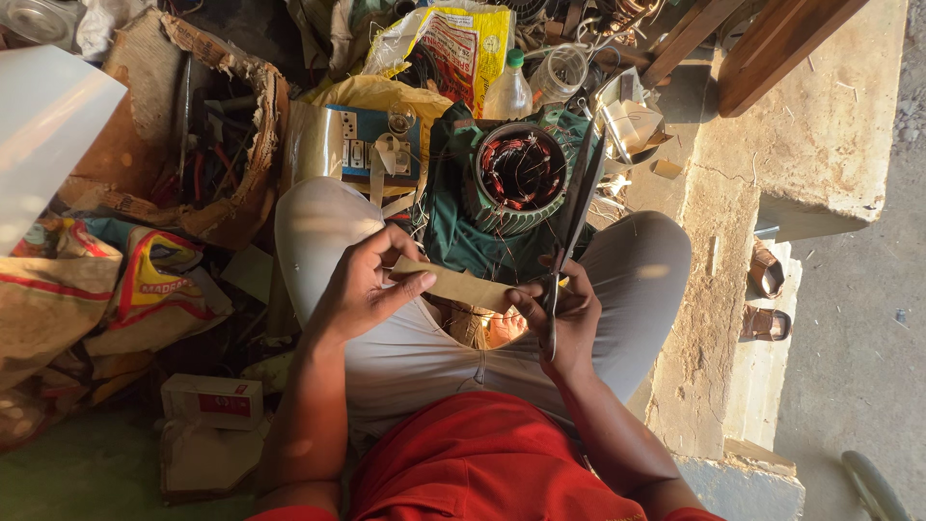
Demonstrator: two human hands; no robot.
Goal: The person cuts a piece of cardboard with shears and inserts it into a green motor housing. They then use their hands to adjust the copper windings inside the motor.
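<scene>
Cluttered workshop floor surrounds a seated person, a motor stator just past the knees. Left hand pinches a tan paper strip over the lap; right hand grips scissors, blades open at its end. Cutting seems underway; closing squarely looks needed. Yellow printed bag lies beyond, white-and-red box at left.
</scene>
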